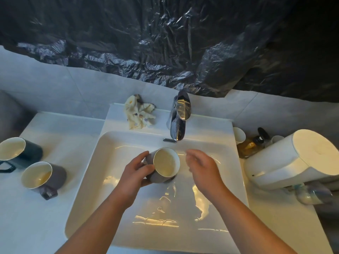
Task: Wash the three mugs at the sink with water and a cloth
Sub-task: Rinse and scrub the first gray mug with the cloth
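A big black plastic sheet [165, 43] hangs over the wall at the back. It is shiny and full of crinkles. Under it is the white sink [88, 198]. It is smooth and glossy, like a box with round corners, and its wet bottom shines. A flat white counter [55, 129] runs along both sides. On the right side stands a fat white jug [293, 162] with a round top. The tap [178, 118] is shiny metal and leans out over the sink's back edge.

The left hand [135, 173] is over the middle of the sink. Its fingers and thumb wrap round the held mug [165, 165], which is tipped so its round mouth shows. The mug is grey outside and cream inside. The right hand [203, 167] is just beside the rim. Its fingers are loosely bent and hold nothing, and it looks a bit blurry.

The sink has lots of open room near its front edge.

On the left counter, near the sink's edge, stand a grey mug [44, 176] with a blocky handle and a dark mug [20, 151] behind it. The cloth [138, 112], soft, pale and crumpled, lies on the back ledge left of the tap. A small brown bottle [249, 145] sits between sink and jug.
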### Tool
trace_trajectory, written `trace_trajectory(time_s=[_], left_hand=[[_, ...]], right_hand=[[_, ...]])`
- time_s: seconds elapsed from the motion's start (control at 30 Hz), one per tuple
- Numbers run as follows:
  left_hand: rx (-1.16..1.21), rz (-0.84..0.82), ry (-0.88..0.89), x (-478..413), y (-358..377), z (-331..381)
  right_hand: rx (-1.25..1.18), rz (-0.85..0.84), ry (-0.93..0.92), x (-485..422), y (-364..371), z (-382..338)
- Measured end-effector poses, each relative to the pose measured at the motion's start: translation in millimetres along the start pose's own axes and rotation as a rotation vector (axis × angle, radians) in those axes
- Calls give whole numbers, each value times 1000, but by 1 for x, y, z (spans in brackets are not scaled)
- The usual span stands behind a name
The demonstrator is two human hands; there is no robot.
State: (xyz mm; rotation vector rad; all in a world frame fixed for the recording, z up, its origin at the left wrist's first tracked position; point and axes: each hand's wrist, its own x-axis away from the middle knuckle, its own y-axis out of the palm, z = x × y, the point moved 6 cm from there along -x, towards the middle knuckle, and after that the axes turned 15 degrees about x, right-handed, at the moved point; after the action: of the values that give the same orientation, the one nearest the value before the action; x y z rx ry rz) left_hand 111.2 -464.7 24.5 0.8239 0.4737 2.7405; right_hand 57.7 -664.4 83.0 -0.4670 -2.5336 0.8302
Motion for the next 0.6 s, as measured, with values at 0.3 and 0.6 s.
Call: trace_trajectory(time_s=[0.3,0.6], left_hand=[[-42,-103,-24,15,2,2],[-71,-195,-102,23,-6,13]], right_hand=[[-321,-571,446,-3,51,8],[-316,-477,282,3,61,-11]])
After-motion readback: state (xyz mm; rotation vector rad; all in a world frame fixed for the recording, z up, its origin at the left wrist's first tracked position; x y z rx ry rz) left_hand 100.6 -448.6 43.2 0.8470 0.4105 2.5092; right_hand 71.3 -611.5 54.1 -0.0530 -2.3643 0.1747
